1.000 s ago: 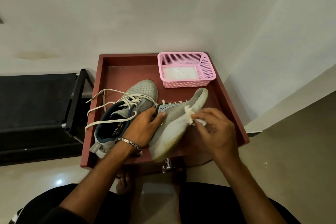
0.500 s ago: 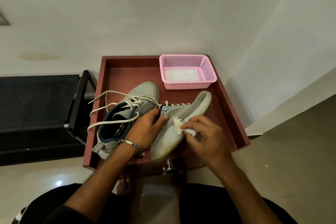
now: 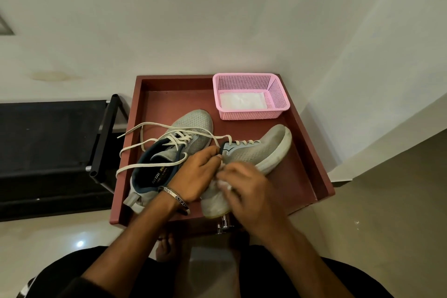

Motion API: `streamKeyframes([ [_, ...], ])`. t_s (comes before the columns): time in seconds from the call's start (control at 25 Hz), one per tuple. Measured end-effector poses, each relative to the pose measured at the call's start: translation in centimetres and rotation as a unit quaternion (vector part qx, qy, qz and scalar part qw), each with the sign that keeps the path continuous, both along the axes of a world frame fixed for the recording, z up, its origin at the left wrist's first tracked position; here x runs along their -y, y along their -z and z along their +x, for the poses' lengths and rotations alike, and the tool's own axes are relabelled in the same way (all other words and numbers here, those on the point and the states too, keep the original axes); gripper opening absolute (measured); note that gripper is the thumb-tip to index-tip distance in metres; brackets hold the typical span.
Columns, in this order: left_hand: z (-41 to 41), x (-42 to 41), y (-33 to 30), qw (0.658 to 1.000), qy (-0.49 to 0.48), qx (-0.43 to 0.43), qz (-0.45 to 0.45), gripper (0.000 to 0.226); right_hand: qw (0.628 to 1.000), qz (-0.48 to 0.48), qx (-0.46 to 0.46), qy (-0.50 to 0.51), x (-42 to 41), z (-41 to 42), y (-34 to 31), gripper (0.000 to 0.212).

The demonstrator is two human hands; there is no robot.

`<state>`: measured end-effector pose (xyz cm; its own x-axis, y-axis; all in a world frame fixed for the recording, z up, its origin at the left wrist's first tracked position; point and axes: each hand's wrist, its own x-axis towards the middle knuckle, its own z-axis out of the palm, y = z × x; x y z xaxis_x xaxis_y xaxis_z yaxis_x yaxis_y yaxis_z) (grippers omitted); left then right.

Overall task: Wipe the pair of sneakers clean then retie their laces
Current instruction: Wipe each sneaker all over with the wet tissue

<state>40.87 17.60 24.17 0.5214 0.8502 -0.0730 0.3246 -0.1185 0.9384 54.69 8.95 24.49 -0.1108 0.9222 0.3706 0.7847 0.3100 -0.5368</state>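
Here, fingers curled round wipe.

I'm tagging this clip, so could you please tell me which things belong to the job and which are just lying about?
Job:
- tilted grey mesh sneaker
- flat grey mesh sneaker, laces loose
- white wipe
- left hand
- right hand

Lying about:
- pink plastic basket
- black rack

Both sneakers are grey mesh: the left sneaker has a dark blue collar and lining, the right sneaker a pale blue tongue patch and an off-white sole. The laces are cream. The tray is reddish brown. The basket is pink lattice, with white wipes inside. The wall is off-white. The bangle is silver with dark lettering.
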Motion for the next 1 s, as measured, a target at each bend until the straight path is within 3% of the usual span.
streamKeyframes([
  [0.08, 0.0, -0.1, 0.0, 1.0, 0.006, 0.008, -0.005, 0.029, 0.999, 0.024, 0.034, -0.016, -0.2, 0.0, 0.2, 0.013],
  [0.24, 0.1, 0.0, -0.1, 1.0, 0.007, -0.002, -0.009, 0.029, 0.973, 0.037, 0.006, 0.227, -1.2, 4.7, 0.1, 0.019],
  [0.32, 0.4, 0.2, -0.4, 1.0, 0.007, -0.005, 0.006, 0.029, 0.962, 0.033, -0.009, 0.271, -1.0, 5.1, 0.3, 0.019],
  [0.52, 0.4, 0.7, -1.0, 0.999, -0.029, -0.016, 0.019, 0.049, 0.998, 0.054, -0.015, 0.04, -0.8, 0.7, 1.0, 0.018],
  [0.6, 0.3, 0.5, -0.4, 0.999, -0.032, -0.007, 0.015, 0.07, 0.994, 0.067, 0.015, 0.09, -1.4, 2.4, 1.2, 0.019],
  [0.68, 0.4, 0.6, -0.1, 1.0, -0.026, -0.008, 0.016, 0.071, 0.976, 0.042, -0.001, 0.216, -1.7, 4.9, 0.7, 0.018],
  [0.76, 0.6, 0.7, -0.2, 1.0, -0.013, -0.012, 0.012, 0.066, 0.962, 0.027, -0.025, 0.271, -1.3, 5.4, 0.4, 0.018],
  [0.92, 0.6, 0.8, -0.7, 0.999, -0.045, -0.017, -0.006, 0.042, 0.998, 0.041, -0.009, 0.052, -0.4, 0.4, 0.1, 0.016],
  [1.0, 0.6, 0.7, -0.7, 0.999, -0.044, -0.009, -0.011, 0.051, 0.998, 0.053, 0.032, 0.008, -0.8, 1.0, 0.4, 0.015],
])
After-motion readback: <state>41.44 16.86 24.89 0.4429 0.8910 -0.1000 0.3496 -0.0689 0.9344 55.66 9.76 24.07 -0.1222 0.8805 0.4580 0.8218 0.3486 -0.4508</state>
